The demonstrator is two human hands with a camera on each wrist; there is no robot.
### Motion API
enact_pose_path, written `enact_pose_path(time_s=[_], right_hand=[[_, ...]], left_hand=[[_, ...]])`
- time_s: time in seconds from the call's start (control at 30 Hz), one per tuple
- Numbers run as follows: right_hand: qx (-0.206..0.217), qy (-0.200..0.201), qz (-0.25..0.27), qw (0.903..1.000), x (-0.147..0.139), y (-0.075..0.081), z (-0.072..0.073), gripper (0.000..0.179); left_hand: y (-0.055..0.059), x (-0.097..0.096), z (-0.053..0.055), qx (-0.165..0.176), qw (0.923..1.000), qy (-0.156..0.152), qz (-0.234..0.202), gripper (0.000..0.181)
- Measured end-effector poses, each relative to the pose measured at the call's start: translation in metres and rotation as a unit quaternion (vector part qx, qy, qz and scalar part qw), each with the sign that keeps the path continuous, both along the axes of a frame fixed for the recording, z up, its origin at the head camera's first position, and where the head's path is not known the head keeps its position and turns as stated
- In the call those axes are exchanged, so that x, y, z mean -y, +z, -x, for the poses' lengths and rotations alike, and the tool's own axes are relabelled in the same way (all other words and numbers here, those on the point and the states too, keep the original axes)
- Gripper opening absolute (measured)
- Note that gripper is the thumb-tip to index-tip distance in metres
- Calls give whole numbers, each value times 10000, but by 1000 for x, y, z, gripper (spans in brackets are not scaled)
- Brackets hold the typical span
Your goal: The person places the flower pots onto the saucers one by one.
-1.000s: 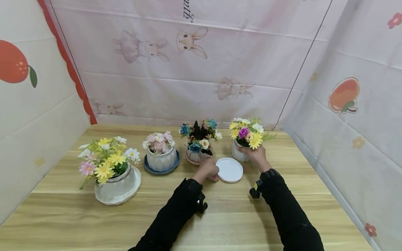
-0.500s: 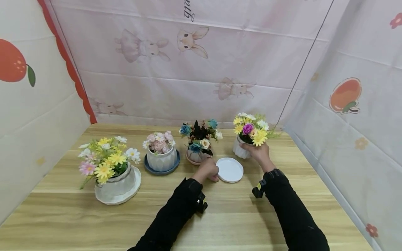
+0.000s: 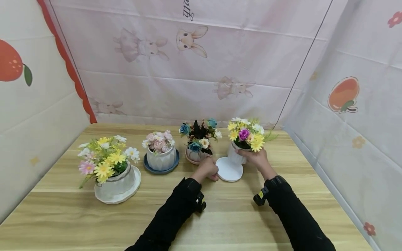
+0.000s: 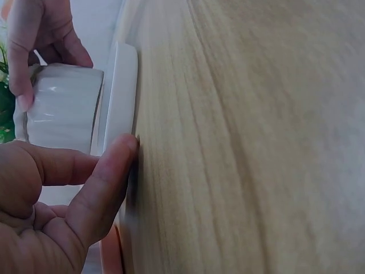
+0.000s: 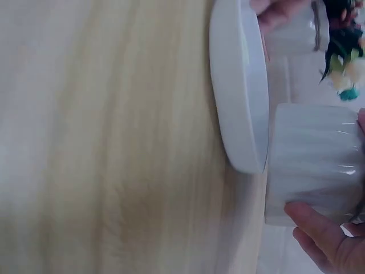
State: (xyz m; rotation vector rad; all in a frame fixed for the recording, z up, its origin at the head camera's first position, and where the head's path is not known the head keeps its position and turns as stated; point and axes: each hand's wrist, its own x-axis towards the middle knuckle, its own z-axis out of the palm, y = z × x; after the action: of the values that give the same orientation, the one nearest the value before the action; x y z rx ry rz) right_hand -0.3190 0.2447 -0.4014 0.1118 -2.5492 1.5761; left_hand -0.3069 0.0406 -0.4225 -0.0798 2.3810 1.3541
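Observation:
My right hand (image 3: 255,159) grips a white ribbed flower pot (image 5: 316,162) by its side, near the rim. Yellow, white and purple flowers (image 3: 246,134) fill that pot. In the head view its base overlaps the far right edge of a round white saucer (image 3: 230,171); the right wrist view shows it held just above the saucer's level, partly past the rim. My left hand (image 3: 206,169) pinches the saucer's left edge between thumb and finger, as the left wrist view shows at the saucer rim (image 4: 121,94). The saucer lies flat on the wooden table.
A pot with blue and cream roses (image 3: 201,139) stands on a pink saucer (image 3: 191,161) just behind my left hand. Farther left are a pink-flowered pot (image 3: 161,159) on a blue saucer (image 3: 176,164) and a daisy pot (image 3: 114,184) on a wide white saucer (image 3: 137,181). Printed cloth walls (image 3: 201,69) enclose the table.
The right hand first lifted the flower pot slightly to the right, then brought it left and nearer, over the saucer's edge. The left hand and saucer have stayed in place.

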Motion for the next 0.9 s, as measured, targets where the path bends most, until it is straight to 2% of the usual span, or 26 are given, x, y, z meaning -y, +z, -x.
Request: enact_pose_path(time_s=[0.27,0.5,0.6,0.77,0.9], right_hand=[[-48,432,-474,9979,14,0,-19,85],[-198,784,-365,9961,18,0,-29,84],[-258,873,-284,9954,18,-2,-32,82],[-291,1030,-273,9939,20,-6,-35,80],[-267,1008,-464,9935,21,-9,-37,79]], left_hand=[[0,4,-4,-250,9994,-123,-226,11],[-1,6,-2,-257,9990,-221,-307,23],[0,7,-2,-226,9987,-321,-317,22],[1,9,-2,-412,9980,-454,-161,15],[1,11,-3,-505,9973,-521,-109,12]])
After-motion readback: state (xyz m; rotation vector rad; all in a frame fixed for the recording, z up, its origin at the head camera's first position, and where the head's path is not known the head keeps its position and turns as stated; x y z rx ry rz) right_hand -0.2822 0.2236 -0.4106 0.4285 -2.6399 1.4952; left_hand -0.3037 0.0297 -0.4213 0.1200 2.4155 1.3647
